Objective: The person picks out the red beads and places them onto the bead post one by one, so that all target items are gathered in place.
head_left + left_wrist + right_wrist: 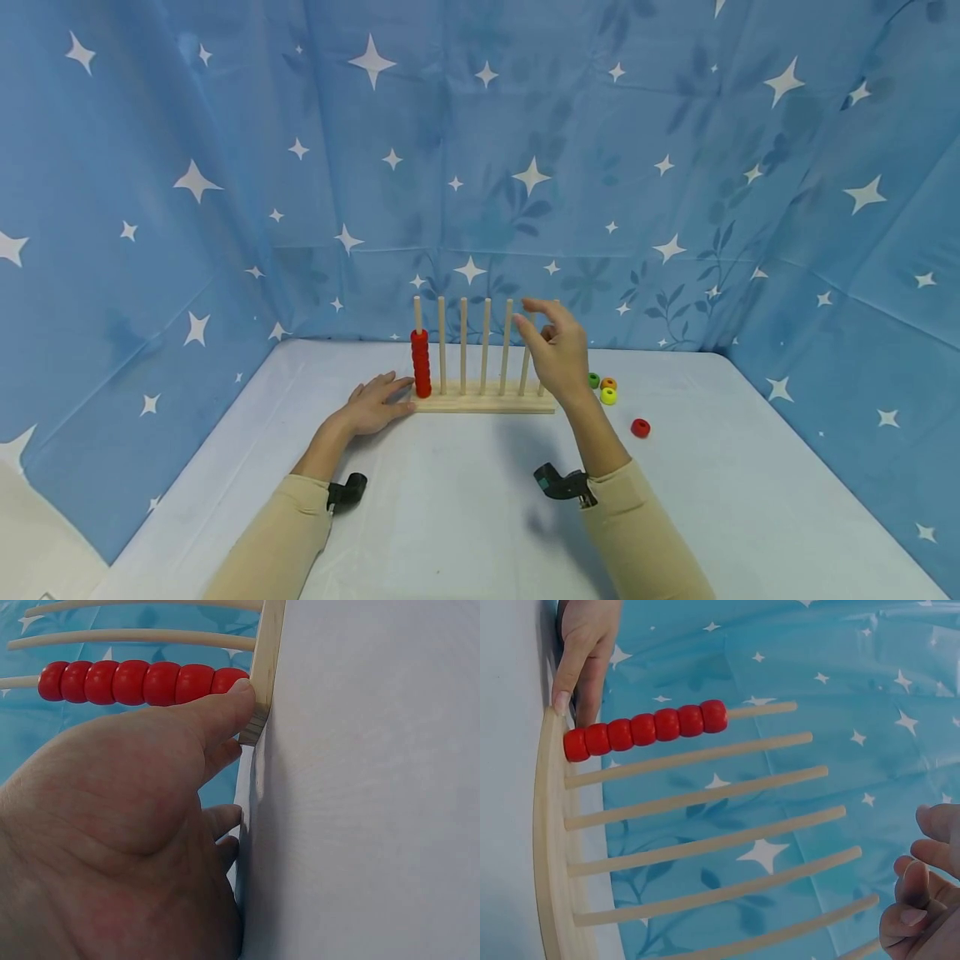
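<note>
A wooden peg rack [483, 404] stands on the table, with several upright pegs in its base. Red beads [422, 364] are stacked on its leftmost peg, whose top stays bare. At the rack's left end, my left hand [372, 406] pinches the base, thumb in front and index finger behind, as the left wrist view shows. My right hand [562, 350] is raised in front of the rightmost pegs, partly hiding them. Thumb and index finger are apart there and the other fingers are loosely bent, with nothing held. The right wrist view shows its fingertips [913, 915] near the peg tips.
Right of the rack lie a green bead [593, 380], an orange bead [608, 383] and a yellow bead [608, 397]. A loose red bead [641, 427] lies nearer to me. Behind the white table [450, 500] hangs a blue star-patterned curtain [480, 167].
</note>
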{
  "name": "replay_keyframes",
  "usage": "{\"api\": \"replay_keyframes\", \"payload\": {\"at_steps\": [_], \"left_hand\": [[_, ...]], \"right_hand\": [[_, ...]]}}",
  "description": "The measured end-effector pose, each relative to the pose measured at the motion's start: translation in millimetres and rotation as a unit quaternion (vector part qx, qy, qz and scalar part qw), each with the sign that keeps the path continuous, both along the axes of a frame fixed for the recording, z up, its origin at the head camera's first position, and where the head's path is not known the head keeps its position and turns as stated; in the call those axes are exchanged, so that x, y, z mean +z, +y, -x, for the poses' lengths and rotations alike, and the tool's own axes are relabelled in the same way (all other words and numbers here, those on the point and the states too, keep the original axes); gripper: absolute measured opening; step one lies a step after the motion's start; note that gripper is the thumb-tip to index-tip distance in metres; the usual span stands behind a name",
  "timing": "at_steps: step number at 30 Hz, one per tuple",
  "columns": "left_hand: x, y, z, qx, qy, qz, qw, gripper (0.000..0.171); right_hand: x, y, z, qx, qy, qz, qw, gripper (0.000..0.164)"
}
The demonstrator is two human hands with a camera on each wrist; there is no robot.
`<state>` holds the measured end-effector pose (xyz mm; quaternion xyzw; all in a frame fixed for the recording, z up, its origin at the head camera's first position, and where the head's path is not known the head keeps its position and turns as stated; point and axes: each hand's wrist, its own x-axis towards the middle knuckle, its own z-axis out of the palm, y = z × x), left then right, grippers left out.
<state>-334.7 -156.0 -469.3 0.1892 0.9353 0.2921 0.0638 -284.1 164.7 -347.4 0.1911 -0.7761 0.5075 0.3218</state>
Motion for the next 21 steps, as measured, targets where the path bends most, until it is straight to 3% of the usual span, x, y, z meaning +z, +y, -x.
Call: {"api": "replay_keyframes", "payload": {"at_steps": [8,21], "left_hand": [[0.0,-0.8,-0.6,0.000,0.001,-0.001,1.0000,0.065],[1.4,-0.3,-2.1,0.002,0.003,0.003,1.0000,0.064]], "right_hand": [[19.9,-2.2,-22.4,0.000,-0.001,0.013,1.000,0.029],[18.2,16.5,-17.9,-0.003,-0.032,0.037,0.999,0.033]]}}
